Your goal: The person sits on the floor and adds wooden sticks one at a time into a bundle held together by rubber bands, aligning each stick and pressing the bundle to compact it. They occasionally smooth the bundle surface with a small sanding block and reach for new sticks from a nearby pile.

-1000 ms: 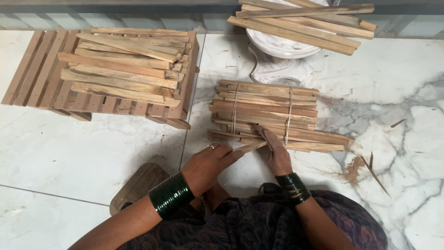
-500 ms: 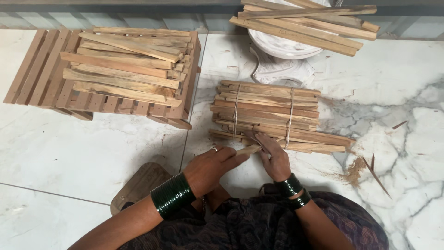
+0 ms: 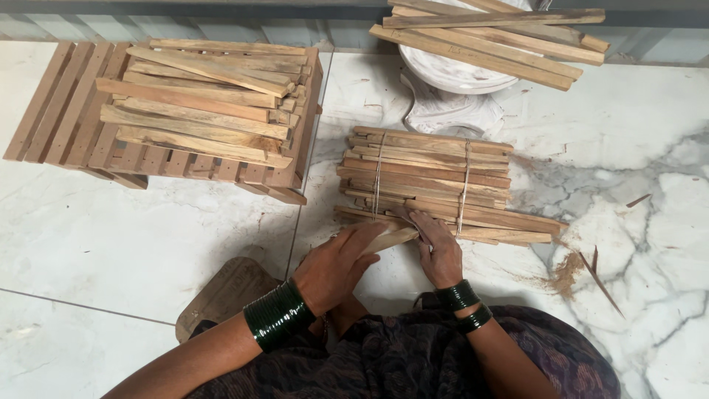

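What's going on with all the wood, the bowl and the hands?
Bundle: tied with two strings, lying flat on the floor.
Loose stick: pinched between both hands.
Left hand: gripping the stick.
Right hand: pressing on the stick and bundle edge.
Rack: loaded with loose sticks.
Bowl: sticks laid across it.

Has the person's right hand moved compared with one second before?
Yes, a little. The right hand has slid toward the person, away from the right string on the tied wood bundle, which stayed put.

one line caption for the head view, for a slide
Both hands, left and right, work a thin strip beside a tied wood bundle.
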Motion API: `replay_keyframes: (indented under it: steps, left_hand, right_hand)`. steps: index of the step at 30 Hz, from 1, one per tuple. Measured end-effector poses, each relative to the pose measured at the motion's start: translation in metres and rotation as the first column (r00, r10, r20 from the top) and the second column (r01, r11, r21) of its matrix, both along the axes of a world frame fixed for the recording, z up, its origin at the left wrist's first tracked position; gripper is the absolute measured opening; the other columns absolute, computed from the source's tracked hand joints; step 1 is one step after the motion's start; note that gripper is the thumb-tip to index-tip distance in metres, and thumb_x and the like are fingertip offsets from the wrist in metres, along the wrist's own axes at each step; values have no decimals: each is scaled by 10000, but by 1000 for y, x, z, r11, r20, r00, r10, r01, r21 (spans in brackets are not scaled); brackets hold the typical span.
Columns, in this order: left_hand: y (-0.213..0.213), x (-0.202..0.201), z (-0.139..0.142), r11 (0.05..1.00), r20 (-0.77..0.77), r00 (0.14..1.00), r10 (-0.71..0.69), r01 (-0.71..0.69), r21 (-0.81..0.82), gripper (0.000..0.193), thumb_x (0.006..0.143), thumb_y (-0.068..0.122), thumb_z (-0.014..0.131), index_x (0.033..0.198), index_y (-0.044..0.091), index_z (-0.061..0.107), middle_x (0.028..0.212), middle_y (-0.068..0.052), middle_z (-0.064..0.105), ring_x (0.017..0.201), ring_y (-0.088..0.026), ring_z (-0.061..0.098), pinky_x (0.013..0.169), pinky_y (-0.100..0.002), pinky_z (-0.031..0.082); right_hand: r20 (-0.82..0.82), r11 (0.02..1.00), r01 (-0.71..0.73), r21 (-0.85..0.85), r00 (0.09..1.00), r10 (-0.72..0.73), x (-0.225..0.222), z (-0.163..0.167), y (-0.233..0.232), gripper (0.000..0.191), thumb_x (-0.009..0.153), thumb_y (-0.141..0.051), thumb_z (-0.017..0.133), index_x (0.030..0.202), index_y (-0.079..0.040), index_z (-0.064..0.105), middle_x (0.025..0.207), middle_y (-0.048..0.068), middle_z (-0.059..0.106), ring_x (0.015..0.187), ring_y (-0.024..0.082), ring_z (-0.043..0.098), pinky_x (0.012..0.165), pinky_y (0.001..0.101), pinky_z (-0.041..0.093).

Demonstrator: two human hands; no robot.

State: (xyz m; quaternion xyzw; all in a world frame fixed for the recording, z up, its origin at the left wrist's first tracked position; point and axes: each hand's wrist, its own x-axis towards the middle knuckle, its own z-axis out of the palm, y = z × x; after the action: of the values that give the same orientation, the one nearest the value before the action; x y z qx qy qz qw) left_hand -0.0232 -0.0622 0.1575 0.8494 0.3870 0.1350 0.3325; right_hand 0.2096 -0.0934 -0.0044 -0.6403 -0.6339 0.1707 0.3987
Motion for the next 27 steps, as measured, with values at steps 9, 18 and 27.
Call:
replay_keyframes:
  steps: [9,18,27]
  left_hand:
    - [1,8,0,970,180,974,-140,99,222,445,924,-29,587,1351,88,546,1302,-141,583,1076,-362,680,826,-409,594]
    - [7,8,2,977,91,995,-29,9,214,390,951,14,611,1323,127,589,1251,-117,620,1039,-345,686,813,-428,588]
    - [11,3,-2,997,237,970,-59,44,68,562,906,-136,513,1396,135,565,1408,-160,525,1264,-376,591,996,-394,541]
  right_hand:
    - [-169,982,-104,160,977,131,-32,42,-39,533,963,107,516,1459,-86,538,1487,146,573,1391,363,574,1105,456,511]
    - [-168,978,18,-207,984,-54,-5,5,-7,628,922,118,437,1488,-149,493,1523,117,513,1288,338,610,891,400,633]
    - [-50,970,14,-244,998,-27,-10,2,-6,562,1010,-1,397,1543,-170,449,1613,108,474,1179,334,669,853,444,562]
